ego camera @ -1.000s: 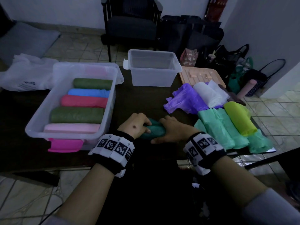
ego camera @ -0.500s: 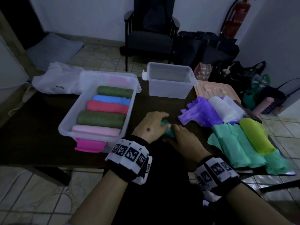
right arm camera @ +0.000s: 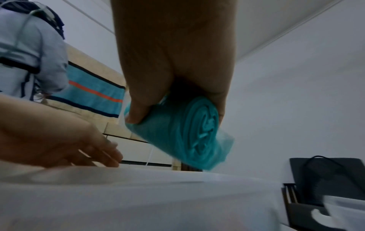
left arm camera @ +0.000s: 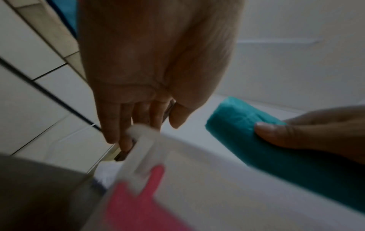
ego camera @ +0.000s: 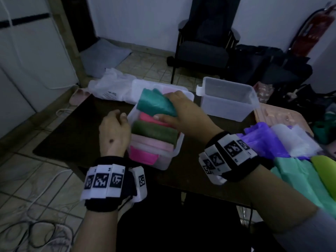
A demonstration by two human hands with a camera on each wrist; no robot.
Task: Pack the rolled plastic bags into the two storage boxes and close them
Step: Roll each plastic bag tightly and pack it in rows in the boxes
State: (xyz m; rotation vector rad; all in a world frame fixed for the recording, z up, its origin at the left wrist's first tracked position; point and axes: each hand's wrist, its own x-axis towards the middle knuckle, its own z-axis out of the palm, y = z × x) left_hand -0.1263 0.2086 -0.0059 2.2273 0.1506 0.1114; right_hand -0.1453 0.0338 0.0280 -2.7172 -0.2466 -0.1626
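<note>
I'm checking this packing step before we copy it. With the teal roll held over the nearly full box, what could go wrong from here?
1. The right hand grips the teal roll near one end only; its loose outer layer, seen in the right wrist view, may unroll.
2. The near box already holds several rolls, so a stacked one might stop the lid closing.
3. The left hand is only beside the box, which may slide.

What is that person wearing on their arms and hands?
Both hands are bare: no gloves or rings show. Each wrist carries a black strap ringed with white blocks printed with black-and-white square codes, on the left wrist band and the right wrist band. A thin dark cable hangs below the left band. A pale grey sleeve covers the right forearm.
</note>
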